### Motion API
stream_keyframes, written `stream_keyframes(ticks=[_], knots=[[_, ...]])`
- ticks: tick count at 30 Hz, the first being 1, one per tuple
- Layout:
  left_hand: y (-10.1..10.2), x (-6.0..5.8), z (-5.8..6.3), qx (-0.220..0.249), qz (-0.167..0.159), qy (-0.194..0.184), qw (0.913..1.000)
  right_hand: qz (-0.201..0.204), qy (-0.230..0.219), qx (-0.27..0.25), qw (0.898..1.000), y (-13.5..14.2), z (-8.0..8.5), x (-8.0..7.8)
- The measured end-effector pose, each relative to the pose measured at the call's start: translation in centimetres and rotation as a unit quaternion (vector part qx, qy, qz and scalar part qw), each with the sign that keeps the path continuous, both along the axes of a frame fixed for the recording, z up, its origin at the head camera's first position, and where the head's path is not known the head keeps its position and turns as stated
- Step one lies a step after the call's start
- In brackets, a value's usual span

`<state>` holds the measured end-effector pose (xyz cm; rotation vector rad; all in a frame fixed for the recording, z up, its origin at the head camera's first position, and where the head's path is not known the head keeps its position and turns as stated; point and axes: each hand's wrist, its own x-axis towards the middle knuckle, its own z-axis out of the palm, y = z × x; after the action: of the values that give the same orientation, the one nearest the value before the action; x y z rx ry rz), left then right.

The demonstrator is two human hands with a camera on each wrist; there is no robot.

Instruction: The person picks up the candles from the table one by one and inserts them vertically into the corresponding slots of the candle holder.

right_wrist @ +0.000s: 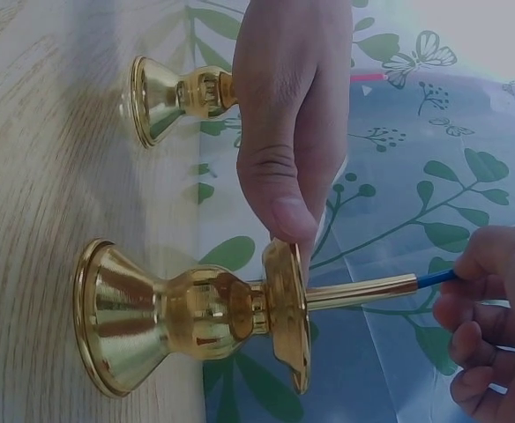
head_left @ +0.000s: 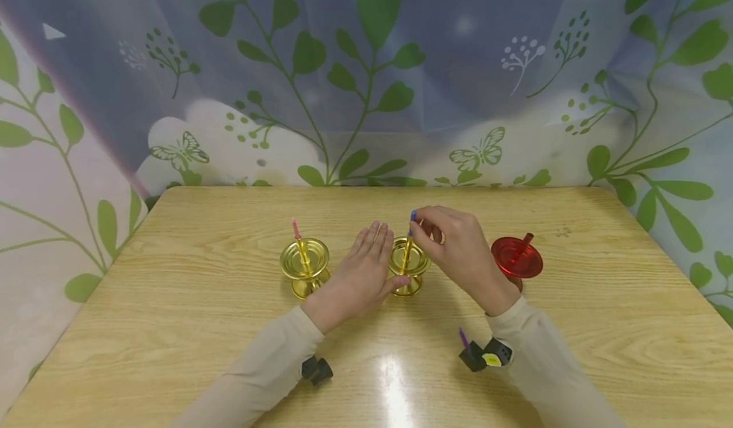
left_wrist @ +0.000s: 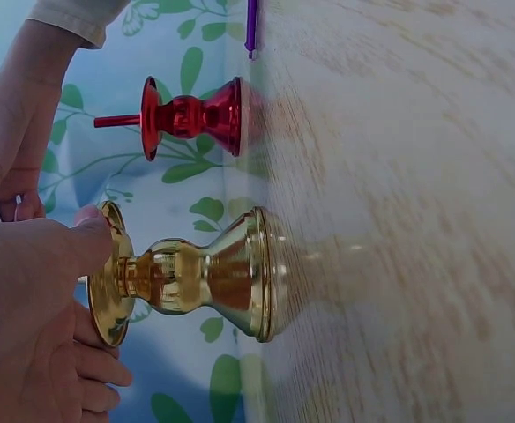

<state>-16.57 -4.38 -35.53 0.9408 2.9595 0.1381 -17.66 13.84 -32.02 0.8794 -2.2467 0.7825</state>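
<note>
In the head view, the middle gold candlestick (head_left: 406, 286) stands upright between both hands. Its dish rim meets the left hand (head_left: 362, 269), whose fingers lie straight along the left side while the thumb spreads across the near edge. My right hand (head_left: 460, 243) pinches a blue candle (right_wrist: 436, 278) between thumb and fingertips. The candle's lower end meets the top of the gold tube (right_wrist: 363, 292) rising from the dish. To the left, another gold candlestick (head_left: 305, 269) carries a pink candle (head_left: 296, 228). A red candlestick (left_wrist: 187, 117) with a bare red tube stands beyond the right hand.
A purple candle (head_left: 462, 337) lies on the wooden table (head_left: 200, 326) near the right wrist. Black wrist cameras (head_left: 317, 371) sit at both cuffs. A leaf-patterned cloth (head_left: 366, 97) hangs behind the table's far edge.
</note>
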Motion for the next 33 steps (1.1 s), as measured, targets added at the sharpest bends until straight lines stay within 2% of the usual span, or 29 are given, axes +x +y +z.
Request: stream_keyframes(ticks=[20,28,33], knots=[[0.2,0.1,0.0,0.015,-0.007,-0.003,0.9999,-0.027,-0.025,0.022,0.999,1.1,0.4,0.9],[0.2,0.2,-0.1,0.016,-0.003,-0.002,0.9999,-0.058,-0.033,0.042,0.997,3.7,0.1,2.4],[0.0,0.4,-0.1,0.018,0.001,0.003,0.9998,-0.07,-0.017,0.053,0.996,6.0,-0.3,3.5]])
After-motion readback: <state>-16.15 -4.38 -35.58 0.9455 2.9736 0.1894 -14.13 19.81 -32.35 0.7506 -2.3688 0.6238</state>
